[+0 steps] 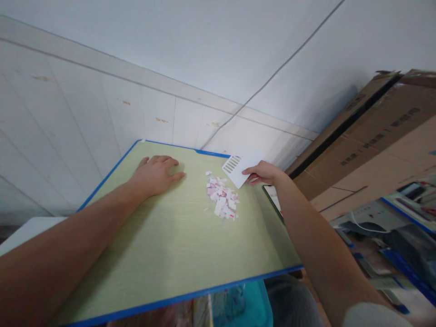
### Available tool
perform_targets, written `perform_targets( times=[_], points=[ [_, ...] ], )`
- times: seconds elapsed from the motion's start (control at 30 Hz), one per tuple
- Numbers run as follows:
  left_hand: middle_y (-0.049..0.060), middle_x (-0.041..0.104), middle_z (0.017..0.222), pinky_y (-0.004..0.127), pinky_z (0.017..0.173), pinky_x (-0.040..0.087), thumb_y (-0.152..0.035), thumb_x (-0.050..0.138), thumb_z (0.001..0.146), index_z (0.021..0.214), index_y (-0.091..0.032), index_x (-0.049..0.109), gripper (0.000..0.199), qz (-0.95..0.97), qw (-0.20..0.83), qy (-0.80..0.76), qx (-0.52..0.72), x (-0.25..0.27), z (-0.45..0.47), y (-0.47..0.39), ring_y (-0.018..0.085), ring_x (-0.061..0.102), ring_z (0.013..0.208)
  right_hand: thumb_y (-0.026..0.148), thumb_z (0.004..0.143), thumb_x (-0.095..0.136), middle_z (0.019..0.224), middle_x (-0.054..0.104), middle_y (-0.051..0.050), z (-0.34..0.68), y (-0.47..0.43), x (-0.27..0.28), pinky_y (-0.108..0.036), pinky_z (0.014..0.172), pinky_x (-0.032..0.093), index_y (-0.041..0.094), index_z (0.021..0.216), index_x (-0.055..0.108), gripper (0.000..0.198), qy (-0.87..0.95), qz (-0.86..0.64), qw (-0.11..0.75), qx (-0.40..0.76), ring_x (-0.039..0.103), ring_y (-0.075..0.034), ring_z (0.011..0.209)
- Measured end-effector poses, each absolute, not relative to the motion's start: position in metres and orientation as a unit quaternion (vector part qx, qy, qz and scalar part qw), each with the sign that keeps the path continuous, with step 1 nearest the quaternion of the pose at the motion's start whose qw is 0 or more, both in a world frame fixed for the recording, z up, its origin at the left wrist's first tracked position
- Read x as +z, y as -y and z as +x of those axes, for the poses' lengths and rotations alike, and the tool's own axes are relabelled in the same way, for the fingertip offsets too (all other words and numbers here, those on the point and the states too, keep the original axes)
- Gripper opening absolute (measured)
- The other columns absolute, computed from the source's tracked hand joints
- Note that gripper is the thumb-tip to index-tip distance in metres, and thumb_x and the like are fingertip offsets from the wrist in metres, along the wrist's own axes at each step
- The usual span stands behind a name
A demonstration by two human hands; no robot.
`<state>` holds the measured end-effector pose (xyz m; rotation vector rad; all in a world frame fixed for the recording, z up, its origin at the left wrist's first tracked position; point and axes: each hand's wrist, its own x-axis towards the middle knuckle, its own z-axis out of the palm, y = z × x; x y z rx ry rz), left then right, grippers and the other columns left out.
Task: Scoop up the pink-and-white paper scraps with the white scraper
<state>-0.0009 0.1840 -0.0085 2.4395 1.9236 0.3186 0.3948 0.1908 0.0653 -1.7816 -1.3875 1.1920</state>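
Note:
My right hand (261, 173) pinches the edge of a white card with a row of slots (241, 168), held tilted above the back right part of the table. Just left of and below the card lies a loose pile of paper scraps (222, 198), white and pinkish. My left hand (157, 174) rests palm down on the table, its fingers spread and nothing in them. A gap of bare tabletop separates it from the scraps. Partly behind my right forearm is a phone (272, 198) with a lit screen.
The pale green table (190, 254) has blue edging and stands against a white panelled wall (81, 109). Large cardboard boxes (371, 141) lean at the right. Below the front edge sits a turquoise bin (260, 302). A grey cable (272, 77) runs down the wall.

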Motion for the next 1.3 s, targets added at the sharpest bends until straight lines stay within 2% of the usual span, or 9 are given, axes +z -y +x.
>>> perform_targets(
  times=[0.17,0.27,0.43,0.53,0.67,0.87,0.97,1.07,1.3],
  points=[
    [0.021,0.078,0.178,0.057,0.145,0.044,-0.055,0.048,0.116,0.165,-0.019,0.083,0.070,0.758,-0.008,-0.638,0.135,-0.008,-0.010,-0.188,0.043,0.067,0.171,0.012,0.069,0.105,0.076,0.091,-0.012,0.373,-0.203,0.061,-0.018,0.050,0.061,0.014,0.095,0.089,0.030,0.541,-0.622,0.184,0.535,0.079,-0.018,0.055],
    [0.021,0.080,0.175,0.057,0.142,0.048,-0.049,0.046,0.115,0.163,-0.019,0.084,0.068,0.748,-0.014,-0.647,0.149,-0.009,-0.013,-0.189,0.042,0.070,0.167,0.017,0.067,0.104,0.075,0.091,-0.012,0.356,-0.198,0.060,-0.018,0.048,0.061,0.014,0.092,0.089,0.029,0.555,-0.593,0.168,0.559,0.078,-0.017,0.054],
    [0.019,0.081,0.174,0.056,0.138,0.051,-0.040,0.044,0.115,0.162,-0.019,0.084,0.065,0.747,-0.015,-0.646,0.157,-0.011,-0.016,-0.190,0.040,0.072,0.165,0.023,0.072,0.104,0.084,0.094,-0.009,0.323,-0.167,0.057,-0.021,0.049,0.062,0.017,0.094,0.091,0.026,0.619,-0.511,0.244,0.544,0.076,-0.016,0.054],
    [0.017,0.083,0.171,0.055,0.136,0.052,-0.037,0.048,0.112,0.160,-0.023,0.086,0.062,0.743,-0.018,-0.647,0.170,-0.011,-0.018,-0.191,0.039,0.073,0.162,0.019,0.078,0.099,0.068,0.086,-0.006,0.310,-0.150,0.054,-0.021,0.045,0.056,0.019,0.079,0.085,0.014,0.640,-0.528,0.253,0.498,0.071,-0.017,0.050],
    [0.017,0.084,0.169,0.054,0.136,0.053,-0.037,0.049,0.112,0.158,-0.023,0.087,0.061,0.739,-0.019,-0.650,0.175,-0.011,-0.018,-0.190,0.039,0.073,0.161,0.010,0.083,0.086,0.057,0.077,-0.005,0.302,-0.141,0.056,-0.023,0.043,0.047,0.021,0.066,0.076,0.023,0.614,-0.586,0.326,0.416,0.063,-0.016,0.044],
    [0.020,0.081,0.172,0.054,0.139,0.052,-0.033,0.044,0.113,0.159,-0.018,0.086,0.064,0.732,-0.011,-0.660,0.169,-0.005,-0.015,-0.186,0.039,0.072,0.165,0.017,0.095,0.089,0.066,0.083,-0.004,0.260,-0.122,0.037,-0.023,0.042,0.048,0.022,0.073,0.080,0.024,0.618,-0.560,0.359,0.419,0.065,-0.015,0.043],
    [0.021,0.082,0.171,0.055,0.139,0.052,-0.033,0.043,0.113,0.159,-0.017,0.086,0.064,0.731,-0.011,-0.660,0.172,-0.005,-0.015,-0.185,0.040,0.073,0.164,0.016,0.091,0.092,0.074,0.089,-0.004,0.246,-0.120,0.023,-0.024,0.041,0.049,0.023,0.077,0.083,0.018,0.618,-0.569,0.352,0.414,0.063,-0.014,0.041],
    [0.020,0.084,0.168,0.055,0.137,0.053,-0.034,0.046,0.112,0.156,-0.019,0.088,0.062,0.736,-0.013,-0.654,0.176,-0.005,-0.016,-0.186,0.040,0.074,0.161,0.016,0.086,0.089,0.062,0.081,-0.004,0.266,-0.124,0.022,-0.026,0.040,0.045,0.023,0.065,0.077,0.024,0.590,-0.611,0.378,0.368,0.059,-0.014,0.038],
    [0.016,0.086,0.166,0.053,0.134,0.055,-0.034,0.050,0.110,0.152,-0.023,0.090,0.059,0.745,-0.019,-0.641,0.186,-0.009,-0.018,-0.189,0.039,0.076,0.158,0.040,0.081,0.088,0.056,0.074,-0.006,0.365,-0.077,0.032,-0.028,0.045,0.043,0.023,0.071,0.076,0.023,0.533,-0.645,0.459,0.299,0.062,-0.018,0.044]
  ],
)
